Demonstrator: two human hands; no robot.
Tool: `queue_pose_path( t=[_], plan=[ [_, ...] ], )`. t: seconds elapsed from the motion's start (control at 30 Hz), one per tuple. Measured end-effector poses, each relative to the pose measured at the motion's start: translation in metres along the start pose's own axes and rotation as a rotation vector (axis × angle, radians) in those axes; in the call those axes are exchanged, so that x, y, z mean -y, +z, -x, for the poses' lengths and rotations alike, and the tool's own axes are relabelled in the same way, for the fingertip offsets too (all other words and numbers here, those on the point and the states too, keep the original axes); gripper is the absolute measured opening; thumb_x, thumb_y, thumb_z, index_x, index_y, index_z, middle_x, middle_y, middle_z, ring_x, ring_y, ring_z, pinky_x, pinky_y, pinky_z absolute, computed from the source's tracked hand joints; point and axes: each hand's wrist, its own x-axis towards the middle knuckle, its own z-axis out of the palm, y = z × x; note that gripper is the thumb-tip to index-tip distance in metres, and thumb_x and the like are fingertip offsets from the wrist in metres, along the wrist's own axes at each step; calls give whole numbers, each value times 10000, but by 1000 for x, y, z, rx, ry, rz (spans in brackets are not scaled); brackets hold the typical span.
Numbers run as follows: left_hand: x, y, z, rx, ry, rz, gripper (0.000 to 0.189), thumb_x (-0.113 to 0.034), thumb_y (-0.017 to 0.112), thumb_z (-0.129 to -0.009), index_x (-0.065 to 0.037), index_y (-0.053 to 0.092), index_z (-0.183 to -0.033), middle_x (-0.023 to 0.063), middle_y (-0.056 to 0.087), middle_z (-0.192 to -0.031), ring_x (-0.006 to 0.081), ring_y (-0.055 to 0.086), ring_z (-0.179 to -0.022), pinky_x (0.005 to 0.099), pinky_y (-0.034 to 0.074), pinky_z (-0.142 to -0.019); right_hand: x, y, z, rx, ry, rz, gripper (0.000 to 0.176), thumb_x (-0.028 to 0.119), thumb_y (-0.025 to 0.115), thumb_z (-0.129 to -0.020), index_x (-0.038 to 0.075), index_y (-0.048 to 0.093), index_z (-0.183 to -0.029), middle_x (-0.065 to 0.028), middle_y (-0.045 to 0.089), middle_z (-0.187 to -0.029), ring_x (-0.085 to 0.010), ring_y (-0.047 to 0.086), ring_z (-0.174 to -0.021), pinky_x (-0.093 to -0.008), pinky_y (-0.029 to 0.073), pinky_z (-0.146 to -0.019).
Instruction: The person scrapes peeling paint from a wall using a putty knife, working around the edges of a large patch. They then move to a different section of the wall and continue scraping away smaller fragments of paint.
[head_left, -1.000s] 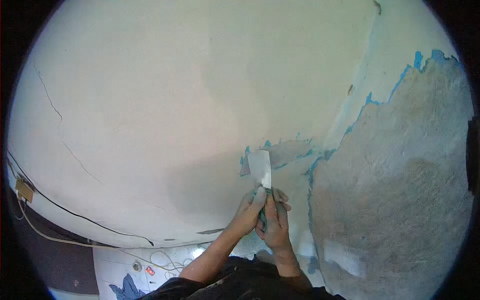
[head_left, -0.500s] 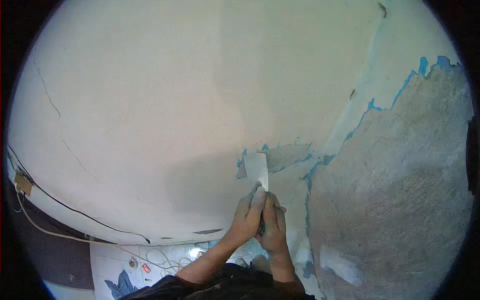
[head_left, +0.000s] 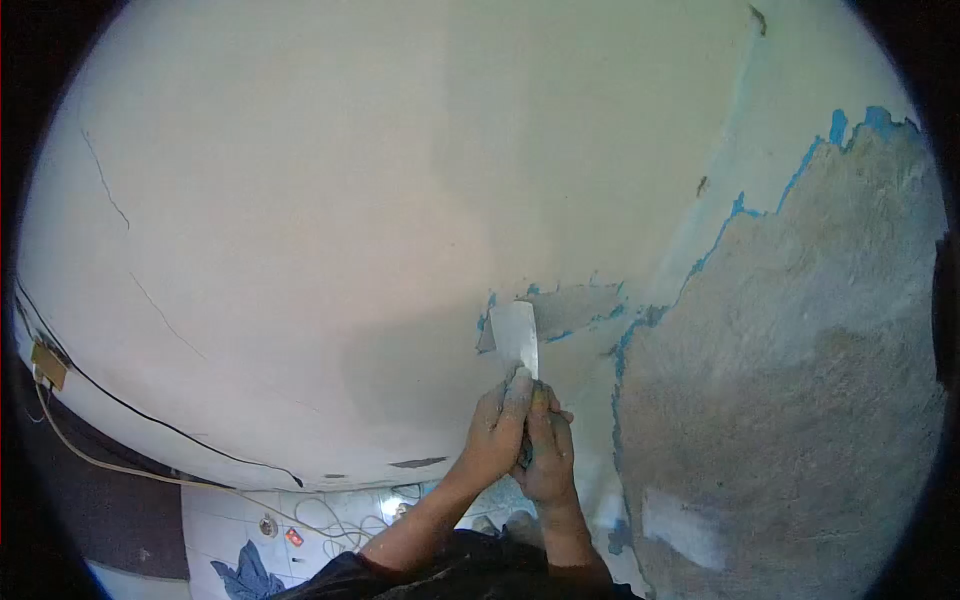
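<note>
Both hands grip one scraper (head_left: 518, 338) with a flat metal blade and a dark green handle. My left hand (head_left: 495, 430) wraps the handle with its forefinger laid up onto the blade's base. My right hand (head_left: 547, 450) clasps the handle from the right side. The blade lies flat against the white painted wall (head_left: 330, 200), its top edge at the left end of a small scraped grey patch (head_left: 575, 305) edged with blue paint.
A large bare grey plaster area (head_left: 800, 380) with a blue paint rim fills the right of the wall. Thin cracks run across the white paint at the left. Cables, a tiled floor (head_left: 260, 510) and a blue cloth (head_left: 245, 580) lie below.
The hands and scraper have stayed at the small scraped patch, shifting only slightly. The view has moved a little.
</note>
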Motion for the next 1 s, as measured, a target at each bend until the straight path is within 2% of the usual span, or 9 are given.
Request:
queue_pose_path(
  t=[0.2,0.33,0.4,0.53,0.63,0.7,0.77,0.9,1.0],
  plan=[
    [15,-7,1,9,-33,-4,536,-433,346,-1034,37,583,-931,131,624,-821,237,651,-788,344,512,-740,-43,-17,0,-20,-225,370,417,433,366,-1039,62,556,-1016,22,506,-617,-46,412,-398,-218,317,-344],
    [4,-1,2,25,-92,52,593,-518,335,-1014,29,559,-961,140,609,-853,259,666,-800,351,531,-734,-2,3,7,-34,-6,67,427,424,357,-1042,41,544,-1070,17,516,-640,-47,441,-438,-210,327,-366],
    [10,-8,-3,22,-28,-4,602,-520,334,-1014,32,564,-952,132,607,-847,254,665,-800,358,533,-728,5,2,3,42,30,62,468,397,374,-1043,-39,518,-1133,-84,537,-890,-128,561,-792,-282,481,-665],
    [4,-4,-3,36,-87,66,577,-471,333,-1034,15,603,-880,139,638,-835,224,648,-787,342,502,-755,-1,-2,-9,12,-490,770,455,379,353,-1050,-35,516,-1146,-72,550,-883,-111,562,-779,-254,466,-652],
    [-1,-4,-7,51,-40,82,582,-479,332,-1032,14,601,-878,138,641,-813,228,656,-789,340,505,-754,-2,0,-4,-49,-494,831,437,369,371,-1048,-24,536,-1144,-57,570,-848,-91,561,-724,-237,449,-594],
    [2,-3,-1,52,-65,75,587,-507,350,-1017,26,580,-934,146,635,-861,242,665,-793,343,522,-733,-2,-1,2,-36,-317,574,428,370,377,-1047,-17,544,-1125,-45,573,-806,-82,556,-679,-227,435,-552],
    [1,-6,-4,56,-70,53,605,-536,368,-1001,39,560,-991,154,629,-909,257,674,-796,346,539,-711,-1,1,1,20,20,-5,427,380,378,-1046,-9,548,-1087,-33,565,-745,-79,548,-626,-220,419,-506],
    [-22,-5,-9,82,0,126,611,-523,363,-1007,58,521,-1110,175,636,-980,267,676,-822,340,542,-725,5,0,1,140,85,-60,416,442,364,-1036,60,529,-1063,13,472,-617,-71,414,-432,-217,325,-380],
    [-36,-21,-24,135,-58,52,608,-534,365,-1005,39,534,-1117,140,652,-869,216,654,-788,319,526,-691,11,20,4,127,111,-185,410,465,360,-1030,80,487,-1089,5,450,-631,-78,388,-429,-224,319,-384]
  ],
)
